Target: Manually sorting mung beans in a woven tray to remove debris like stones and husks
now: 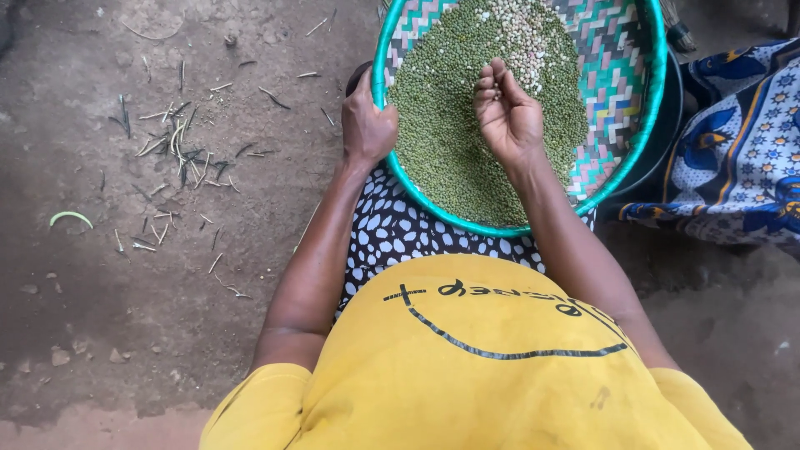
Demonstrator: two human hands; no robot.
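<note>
A round woven tray (pixel 612 58) with a teal rim and a zigzag pattern rests on my lap. It holds a heap of small green grains (pixel 442 133) with paler, whitish grains (pixel 529 33) mixed in at the far side. My left hand (pixel 367 125) grips the tray's left rim. My right hand (pixel 504 112) lies on the grains, fingers curled together and pinching a few small grains at the fingertips.
Bare earth ground (pixel 125 292) lies to the left, strewn with dry stalks and twigs (pixel 171 150). A blue and white patterned cloth (pixel 733 158) lies at the right. A dark basin (pixel 667 125) sits under the tray's right edge.
</note>
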